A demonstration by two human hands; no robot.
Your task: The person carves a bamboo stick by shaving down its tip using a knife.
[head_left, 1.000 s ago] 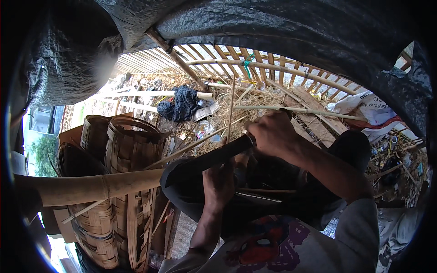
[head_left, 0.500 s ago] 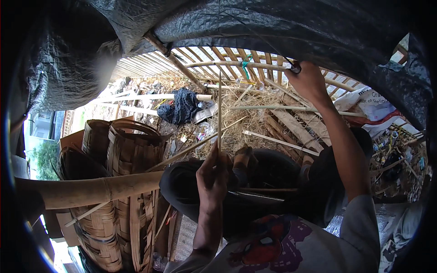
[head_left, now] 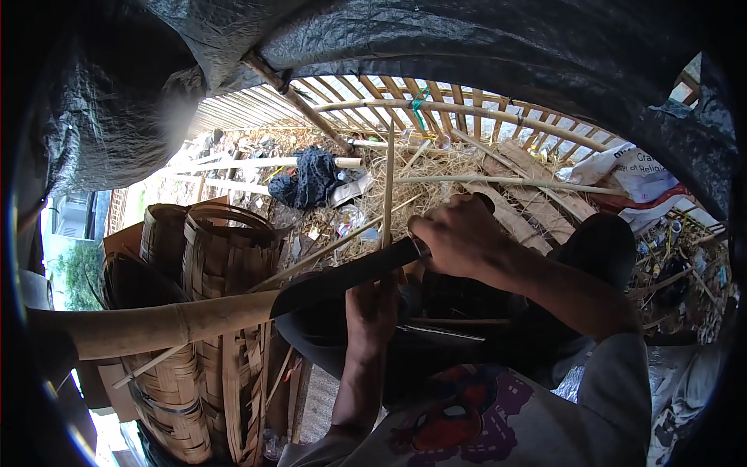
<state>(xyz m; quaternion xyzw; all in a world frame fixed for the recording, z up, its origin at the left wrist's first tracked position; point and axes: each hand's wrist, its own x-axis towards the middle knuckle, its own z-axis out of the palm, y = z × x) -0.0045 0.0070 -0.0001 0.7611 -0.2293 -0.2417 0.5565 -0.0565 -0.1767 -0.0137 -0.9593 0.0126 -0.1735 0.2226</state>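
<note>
My left hand (head_left: 371, 307) is closed around the lower part of a thin bamboo strip (head_left: 389, 179), which stands upright in front of me. In my right hand (head_left: 461, 240) is the handle of a machete with a dark, broad blade (head_left: 342, 280). The blade lies across the strip, just above my left fingers, and points to the left. Its tip reaches the end of a thick bamboo pole (head_left: 171, 328) at the left. Whether the edge has cut into the strip is too dark to tell.
Woven bamboo panels (head_left: 191, 389) stand rolled at the left under the pole. Beyond my knees lie shavings, split bamboo pieces (head_left: 529, 206) and a dark cloth (head_left: 307, 179). A black plastic sheet (head_left: 482, 47) hangs overhead before a slatted bamboo fence (head_left: 459, 109).
My right hand has come down from the upper right with the machete, whose blade now meets the strip. The strip has shifted slightly right in my left hand.
</note>
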